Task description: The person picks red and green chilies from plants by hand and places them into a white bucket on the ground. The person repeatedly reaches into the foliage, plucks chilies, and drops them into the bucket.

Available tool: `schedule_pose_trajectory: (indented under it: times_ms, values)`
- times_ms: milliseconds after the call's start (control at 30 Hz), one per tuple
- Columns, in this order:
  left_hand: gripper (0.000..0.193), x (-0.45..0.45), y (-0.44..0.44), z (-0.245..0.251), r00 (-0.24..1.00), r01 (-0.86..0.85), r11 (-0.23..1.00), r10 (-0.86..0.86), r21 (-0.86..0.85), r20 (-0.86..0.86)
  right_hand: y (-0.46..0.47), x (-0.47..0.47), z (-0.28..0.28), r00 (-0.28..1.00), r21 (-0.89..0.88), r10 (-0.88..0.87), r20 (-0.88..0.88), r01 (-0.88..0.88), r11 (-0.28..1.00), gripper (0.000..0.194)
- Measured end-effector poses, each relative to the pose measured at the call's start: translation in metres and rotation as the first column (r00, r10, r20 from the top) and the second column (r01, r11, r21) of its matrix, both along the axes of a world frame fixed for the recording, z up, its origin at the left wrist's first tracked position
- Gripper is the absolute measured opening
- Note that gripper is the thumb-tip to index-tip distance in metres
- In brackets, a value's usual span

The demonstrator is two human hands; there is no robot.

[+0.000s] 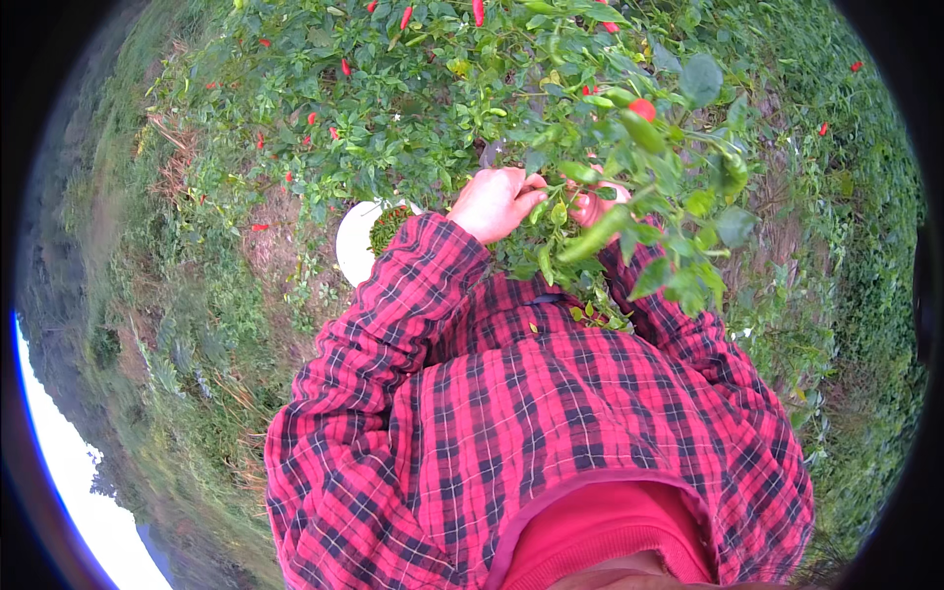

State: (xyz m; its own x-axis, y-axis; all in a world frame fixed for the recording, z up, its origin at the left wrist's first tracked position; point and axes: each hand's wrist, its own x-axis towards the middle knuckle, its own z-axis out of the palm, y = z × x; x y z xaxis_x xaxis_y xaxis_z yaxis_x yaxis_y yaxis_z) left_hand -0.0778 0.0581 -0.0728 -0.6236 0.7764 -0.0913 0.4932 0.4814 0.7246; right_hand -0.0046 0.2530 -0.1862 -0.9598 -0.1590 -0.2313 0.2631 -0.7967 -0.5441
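My left hand (pixel 495 204) is among the stems of a chili pepper plant (pixel 649 177), its thumb and fingertips pinched together at the leaves. What lies between those fingertips is too small to tell. Close on its right, my right hand (pixel 596 203) is partly hidden behind leaves and green chili peppers (pixel 596 234); its fingers are bent, and whether they hold anything cannot be seen. A round red pepper (pixel 642 110) stands out on the branch nearest the camera. Beside my left forearm is a white container (pixel 355 240) with many small green and red chili peppers (pixel 389 227) in it.
Dense pepper bushes (pixel 383 110) with scattered red chilies (pixel 346 67) fill the area ahead. Bare soil (pixel 276 243) shows at the left, and more soil between plants at the right. Leafy branches hang close in front of my plaid shirt (pixel 546 398).
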Motion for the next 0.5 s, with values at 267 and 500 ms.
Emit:
schedule_pose_trajectory:
  times_ms: [267, 500]
  values:
    - [0.015, 0.022, 0.012, 0.027, 0.926, 0.235, 0.945, -0.289, 0.226, 0.245, -0.005, 0.012, 0.034, 0.983, -0.158, -0.05, -0.177, 0.022, 0.987, 0.021]
    - [0.011, 0.018, -0.017, 0.019, 0.692, -0.179, 0.851, -0.247, 0.493, 0.678, 0.014, 0.011, 0.046, 0.986, -0.446, 0.002, -0.168, -0.077, 0.892, 0.02]
